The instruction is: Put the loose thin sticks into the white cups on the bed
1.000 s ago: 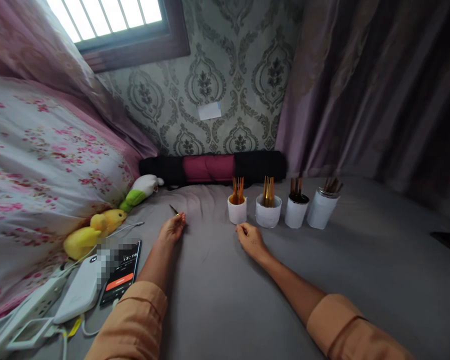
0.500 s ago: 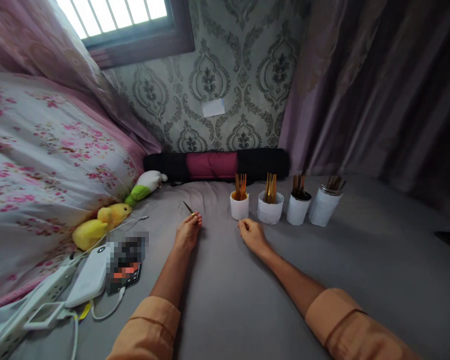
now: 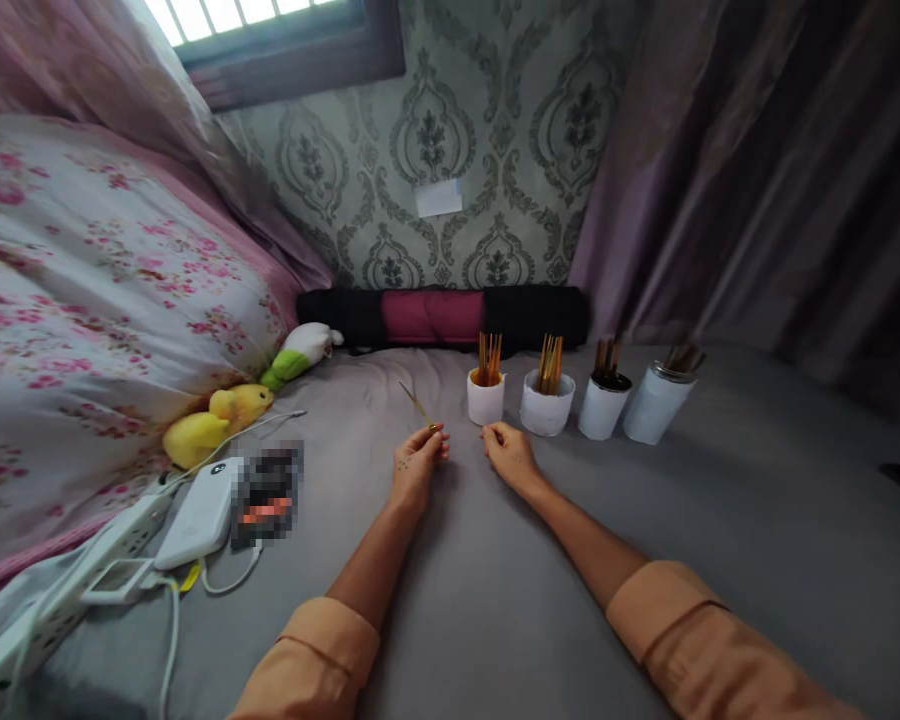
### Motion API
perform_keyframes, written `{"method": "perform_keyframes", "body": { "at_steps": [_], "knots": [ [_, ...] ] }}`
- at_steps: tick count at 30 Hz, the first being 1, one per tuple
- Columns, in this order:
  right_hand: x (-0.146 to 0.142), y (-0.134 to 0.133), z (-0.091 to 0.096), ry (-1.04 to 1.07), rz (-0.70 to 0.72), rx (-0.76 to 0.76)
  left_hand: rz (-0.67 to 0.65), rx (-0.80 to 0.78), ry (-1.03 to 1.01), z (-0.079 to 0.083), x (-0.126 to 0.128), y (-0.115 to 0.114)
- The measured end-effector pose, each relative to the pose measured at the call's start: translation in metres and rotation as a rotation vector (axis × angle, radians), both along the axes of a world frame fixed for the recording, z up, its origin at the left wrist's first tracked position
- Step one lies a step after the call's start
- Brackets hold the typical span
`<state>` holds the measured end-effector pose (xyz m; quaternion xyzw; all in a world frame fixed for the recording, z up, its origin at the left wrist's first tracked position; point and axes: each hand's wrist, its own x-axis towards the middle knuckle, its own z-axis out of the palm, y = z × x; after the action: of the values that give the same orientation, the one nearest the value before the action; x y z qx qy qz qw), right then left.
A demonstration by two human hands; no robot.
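My left hand (image 3: pixel 416 465) is closed on a thin golden-brown stick (image 3: pixel 414 398), which points up and to the left from the fingertips. Just in front of the leftmost white cup (image 3: pixel 485 404), my right hand (image 3: pixel 510 455) rests with its fingers curled together; whatever they hold, if anything, is hidden. Upright golden sticks (image 3: pixel 489 358) stand in that cup. To its right comes a wider white cup (image 3: pixel 547 412) with similar sticks, then a narrow white container (image 3: pixel 600 412) with a dark rim and a tilted white container (image 3: pixel 654 405), both holding darker brown sticks.
A grey sheet (image 3: pixel 495 620) covers the surface. Along the wall lies a black and maroon roll (image 3: pixel 435 316). At left are plush toys (image 3: pixel 195 440), a white power bank (image 3: pixel 201 515), a power strip (image 3: pixel 67 600), cables and a blurred-out item (image 3: pixel 268 495).
My left hand has moved right with the stick, closer to my right hand, and turned slightly. The right hand stays by the leftmost cup. The whole view has shifted a little.
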<state>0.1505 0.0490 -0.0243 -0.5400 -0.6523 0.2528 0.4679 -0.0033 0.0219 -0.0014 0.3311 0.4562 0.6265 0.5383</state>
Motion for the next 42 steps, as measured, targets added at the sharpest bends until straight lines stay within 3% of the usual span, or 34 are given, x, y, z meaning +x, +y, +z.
{"method": "perform_keyframes", "body": {
  "at_steps": [18, 27, 34, 42],
  "knots": [
    [0.001, -0.003, 0.007, 0.055, 0.075, -0.069, -0.004, 0.058, 0.307, -0.005, 0.009, -0.025],
    [0.002, -0.004, 0.008, 0.076, 0.118, -0.043, 0.008, 0.196, 0.510, -0.014, 0.006, -0.024],
    [0.002, -0.007, 0.014, 0.156, 0.166, -0.043, -0.006, 0.368, 0.696, -0.008, 0.006, -0.031],
    [-0.001, -0.015, 0.028, 0.254, 0.160, -0.020, -0.010, 0.432, 0.758, -0.006, 0.004, -0.033]
  ]
}}
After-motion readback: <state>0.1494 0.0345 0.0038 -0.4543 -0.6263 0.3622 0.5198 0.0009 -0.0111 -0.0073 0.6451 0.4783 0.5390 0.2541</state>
